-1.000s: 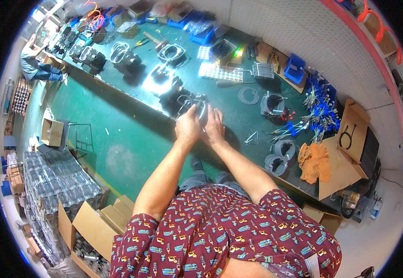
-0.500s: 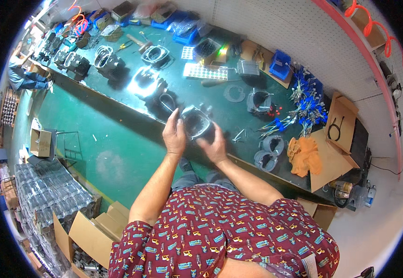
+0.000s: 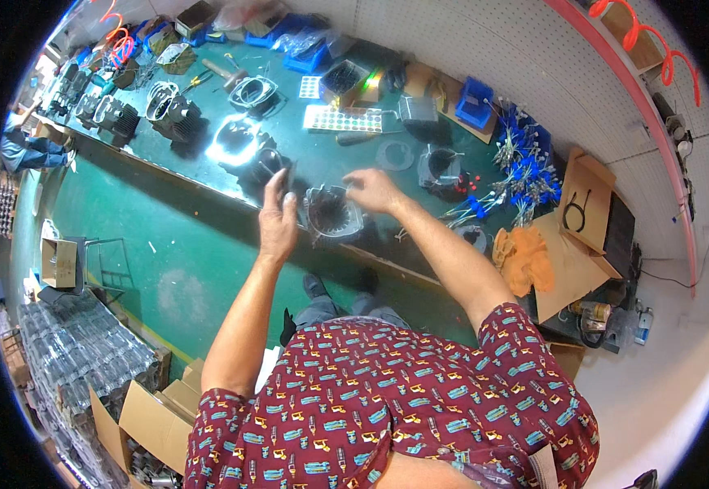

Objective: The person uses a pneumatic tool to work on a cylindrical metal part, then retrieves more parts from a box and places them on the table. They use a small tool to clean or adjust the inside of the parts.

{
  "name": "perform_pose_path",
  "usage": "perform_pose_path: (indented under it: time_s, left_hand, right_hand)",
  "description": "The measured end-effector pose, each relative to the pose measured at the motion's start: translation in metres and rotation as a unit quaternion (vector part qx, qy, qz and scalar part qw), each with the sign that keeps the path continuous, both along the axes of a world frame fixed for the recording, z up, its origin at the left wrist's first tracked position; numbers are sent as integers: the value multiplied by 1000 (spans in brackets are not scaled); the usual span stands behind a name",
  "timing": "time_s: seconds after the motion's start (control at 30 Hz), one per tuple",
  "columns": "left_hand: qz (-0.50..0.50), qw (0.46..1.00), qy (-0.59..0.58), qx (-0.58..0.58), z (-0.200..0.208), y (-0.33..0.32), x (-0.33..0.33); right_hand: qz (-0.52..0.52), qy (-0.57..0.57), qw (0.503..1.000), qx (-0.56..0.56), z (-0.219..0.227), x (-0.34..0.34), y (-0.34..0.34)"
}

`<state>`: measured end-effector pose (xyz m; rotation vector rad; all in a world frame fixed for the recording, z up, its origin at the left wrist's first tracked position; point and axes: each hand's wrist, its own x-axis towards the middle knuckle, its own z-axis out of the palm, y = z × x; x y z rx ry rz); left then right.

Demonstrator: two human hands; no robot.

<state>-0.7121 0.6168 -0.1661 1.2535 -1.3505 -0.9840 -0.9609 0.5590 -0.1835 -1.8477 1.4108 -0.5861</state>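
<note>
A round grey metal motor housing (image 3: 334, 215) with a dark hollow stands at the bench's front edge, between my hands. My left hand (image 3: 278, 225) is open just left of it, thumb and fingers apart, with its fingertips beside a dark round part (image 3: 268, 165). Over the housing's far right rim is my right hand (image 3: 374, 191); its fingers are pinched together, and whatever may be in them is too small to make out. Farther right on the bench are a flat grey ring (image 3: 395, 156) and another open housing (image 3: 439, 167).
Finned motor bodies (image 3: 173, 112) line the left of the bench. Behind are a sheet of round stickers (image 3: 343, 119) and blue bins (image 3: 475, 102). Blue-tipped wires (image 3: 525, 175), an orange glove (image 3: 525, 259) and an open carton (image 3: 590, 213) lie to the right. A person (image 3: 28, 147) is at far left.
Both hands were around the housing; my left hand has come off it to the left. My right hand has moved up to the far right rim, its fingers now pinched.
</note>
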Motion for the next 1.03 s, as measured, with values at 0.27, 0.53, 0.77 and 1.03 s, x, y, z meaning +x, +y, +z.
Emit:
perform_pose_path:
  time_s: [0.27,0.53,0.77,1.03]
  left_hand:
    - [-40,986,39,157,9,67,25]
    - [-48,993,-75,83,-14,82,2]
    - [-87,974,-190,92,-16,77,-17]
    - [-87,950,-279,112,13,76,-24]
  right_hand:
    - [-86,-1,996,28,1,27,40]
    - [-162,-104,980,48,-15,19,44]
    - [-309,-76,948,9,-22,18,50]
    - [-277,-115,954,-22,-39,22,38]
